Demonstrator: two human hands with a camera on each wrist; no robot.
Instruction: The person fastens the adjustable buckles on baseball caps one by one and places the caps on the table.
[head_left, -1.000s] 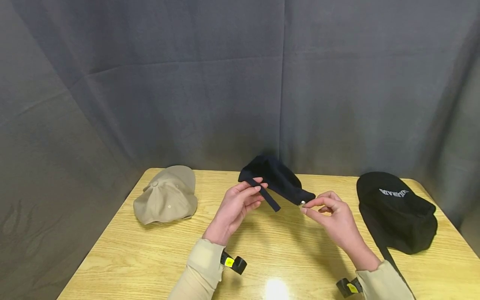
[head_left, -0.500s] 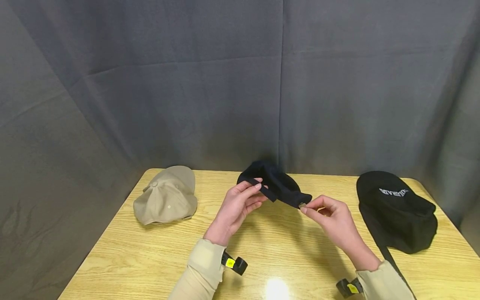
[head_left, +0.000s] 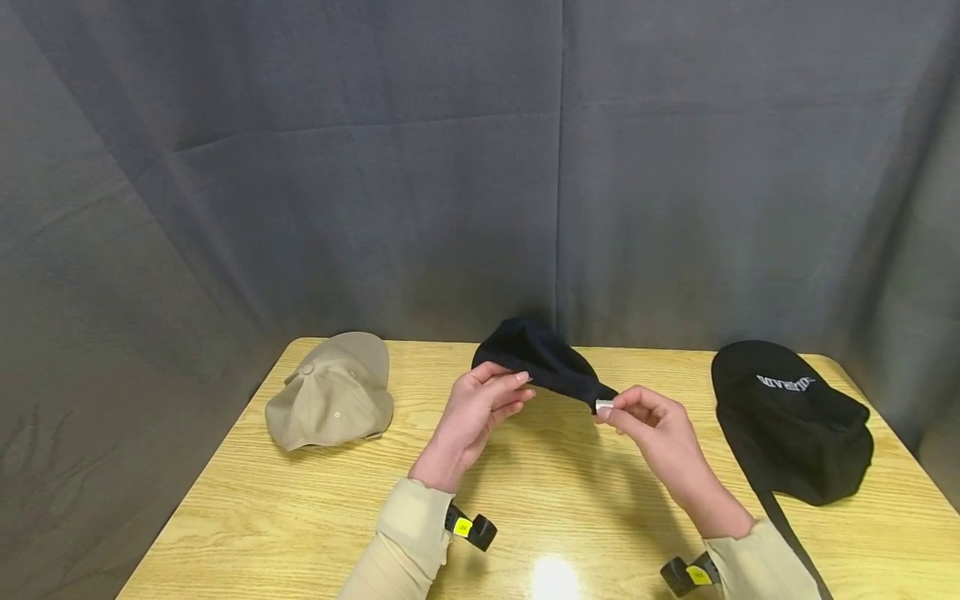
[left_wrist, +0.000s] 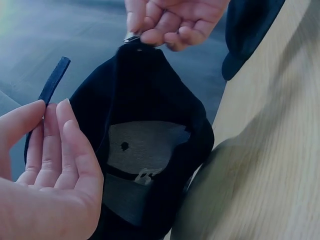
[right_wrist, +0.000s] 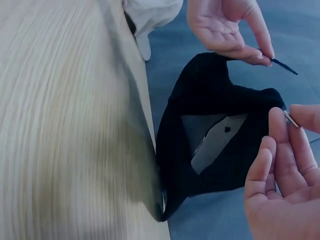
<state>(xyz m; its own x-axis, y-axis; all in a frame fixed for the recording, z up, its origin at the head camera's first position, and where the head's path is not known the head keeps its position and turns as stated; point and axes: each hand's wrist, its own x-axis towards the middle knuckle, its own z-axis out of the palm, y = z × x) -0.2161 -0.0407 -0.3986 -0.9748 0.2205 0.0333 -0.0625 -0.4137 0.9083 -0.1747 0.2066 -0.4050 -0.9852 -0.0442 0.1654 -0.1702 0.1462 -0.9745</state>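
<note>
The dark navy cap (head_left: 536, 354) is held up by its back near the middle of the table's far edge, its opening turned toward the person. From where I sit I can't be sure whether its far side touches the wood. Both wrist views let me see into the crown, where a pale patch has a small dark spot.

My left-hand view shows the left hand (head_left: 480, 408) pinching the cap's strap (left_wrist: 54, 81) between thumb and fingertips, and a short end of it sticks out past them. Across from it, the right hand (head_left: 658, 425) grips the small metal buckle (head_left: 603, 405) at the other side of the cap's back, thumb against fingertips. The two hands are apart, with the rim of the cap between them.

Further out, I have a tan cap (head_left: 333, 392) lying by the table's far left corner, brim toward the far edge. Near the far right corner lies a black cap (head_left: 791, 425) with white lettering, its long strap (head_left: 787, 533) trailing toward the near edge.

Each beige sleeve (head_left: 397, 542) ends at a wrist with a black camera (head_left: 471, 527) on it. The wooden table (head_left: 285, 508) catches a bright glare close to its near edge, and a grey curtain (head_left: 420, 183) hangs behind the far edge.
</note>
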